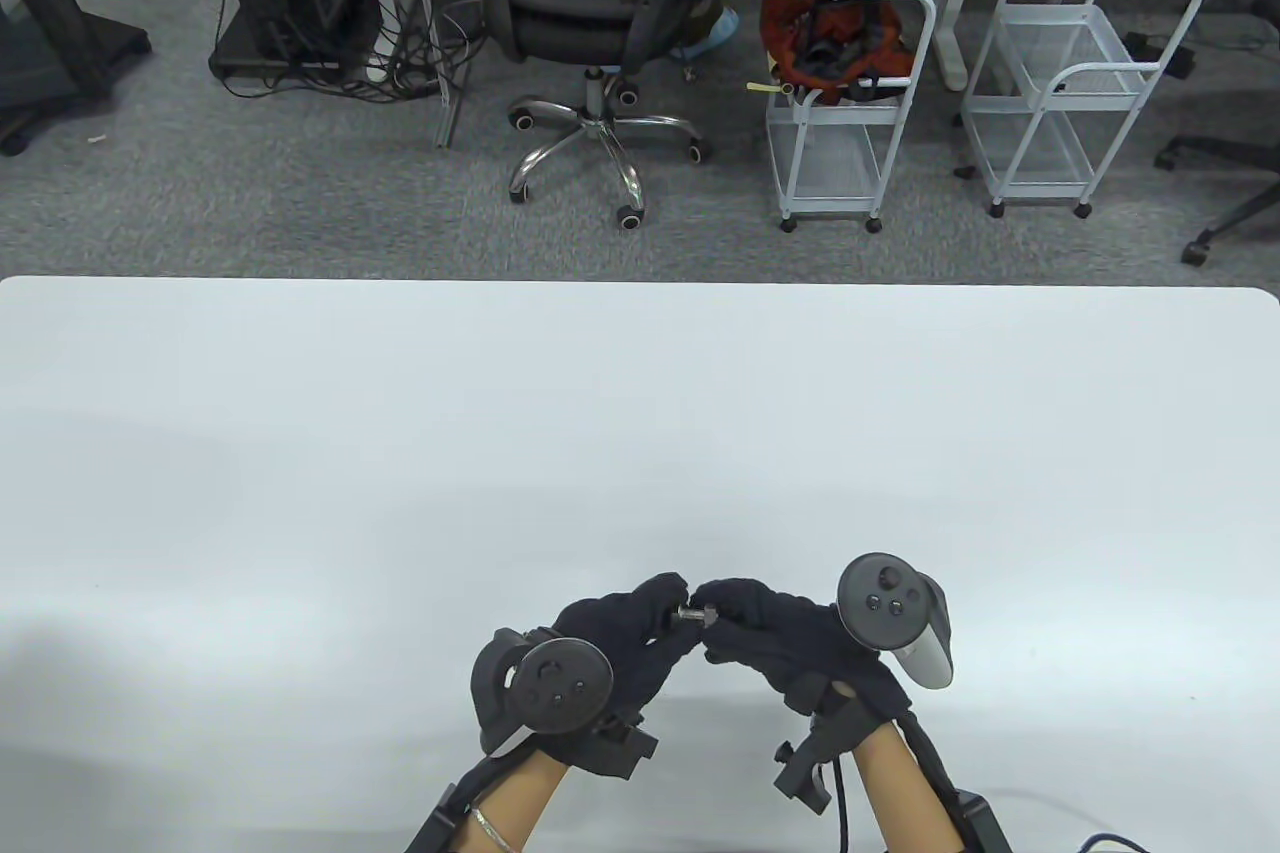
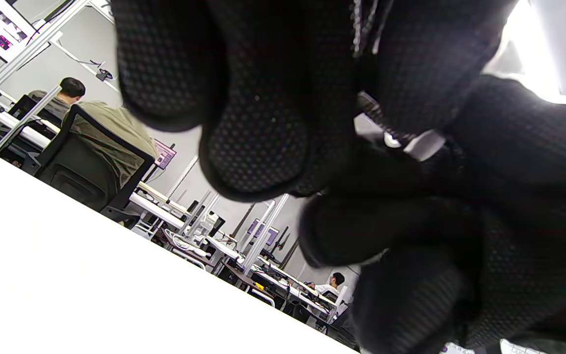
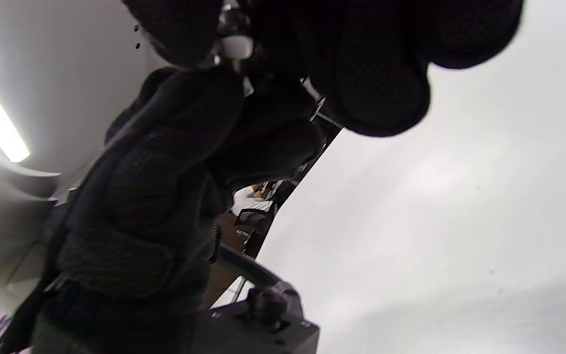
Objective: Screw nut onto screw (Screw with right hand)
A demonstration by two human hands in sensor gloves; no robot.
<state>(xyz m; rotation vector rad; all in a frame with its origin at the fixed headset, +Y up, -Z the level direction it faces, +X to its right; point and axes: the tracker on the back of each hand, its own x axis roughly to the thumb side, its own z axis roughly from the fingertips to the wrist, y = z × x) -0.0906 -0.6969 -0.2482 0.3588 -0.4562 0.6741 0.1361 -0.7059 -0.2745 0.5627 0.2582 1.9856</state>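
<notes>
Both gloved hands meet low at the table's front centre, a little above the white table (image 1: 640, 413). My left hand (image 1: 668, 605) pinches one end of a small metal screw (image 1: 688, 613), which lies level between the hands. My right hand (image 1: 722, 609) pinches the nut (image 1: 704, 613) on the screw's right end. In the left wrist view the threaded shaft (image 2: 372, 107) runs down to the bright nut (image 2: 413, 143) between dark fingertips. In the right wrist view a bit of bright metal (image 3: 234, 45) shows between the fingers; the rest is hidden.
Beyond the table's far edge stand an office chair (image 1: 600, 3), two white wire carts (image 1: 850, 123) and computer gear on grey carpet. A cable lies at the table's front right corner (image 1: 1090, 838).
</notes>
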